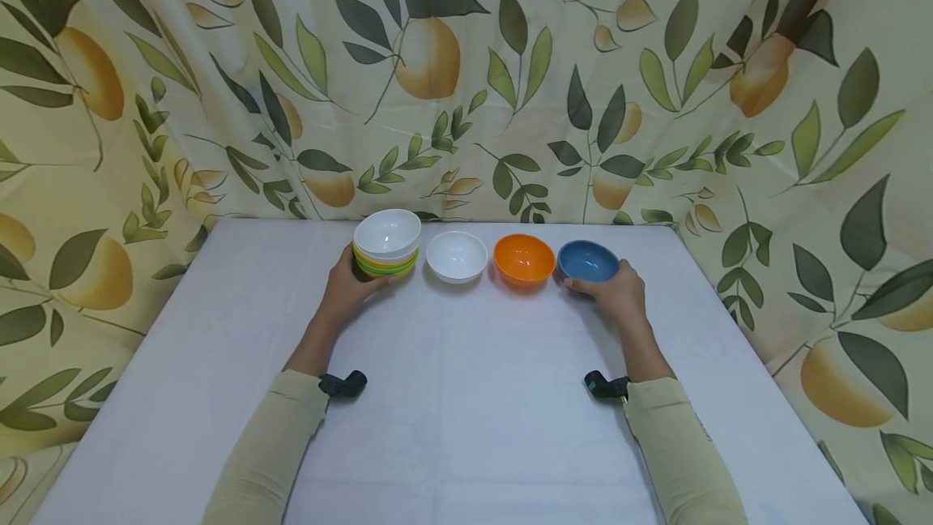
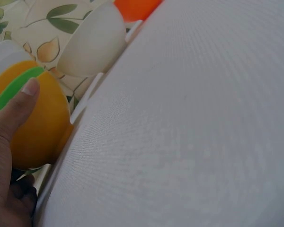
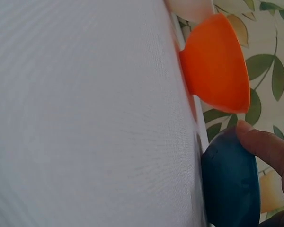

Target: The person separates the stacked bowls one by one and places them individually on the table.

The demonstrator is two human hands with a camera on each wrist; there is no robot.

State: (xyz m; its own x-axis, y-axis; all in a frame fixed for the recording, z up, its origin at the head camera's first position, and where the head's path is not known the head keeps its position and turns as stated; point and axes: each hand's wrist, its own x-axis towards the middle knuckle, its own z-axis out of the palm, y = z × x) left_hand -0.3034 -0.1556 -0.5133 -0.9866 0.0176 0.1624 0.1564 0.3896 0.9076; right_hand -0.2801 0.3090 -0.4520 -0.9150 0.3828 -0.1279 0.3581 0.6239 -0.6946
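My left hand (image 1: 342, 292) grips a stack of nested bowls (image 1: 387, 237) at the far left of a row. White shows on top of the stack, with yellow and green rims below; in the left wrist view the outermost yellow bowl (image 2: 45, 127) has the thumb across its side. At the row's right end my right hand (image 1: 622, 295) holds a blue bowl (image 1: 589, 261), thumb on its near side and fingers behind, partly hidden. Between the hands sit a single white bowl (image 1: 457, 258) and an orange bowl (image 1: 524, 258), both upright, the orange one beside the blue.
A white cloth covers the table (image 1: 466, 395), and the bowls line up near its back edge. Right behind that edge hangs a curtain (image 1: 466, 128) printed with fruit and leaves, which also runs along both sides.
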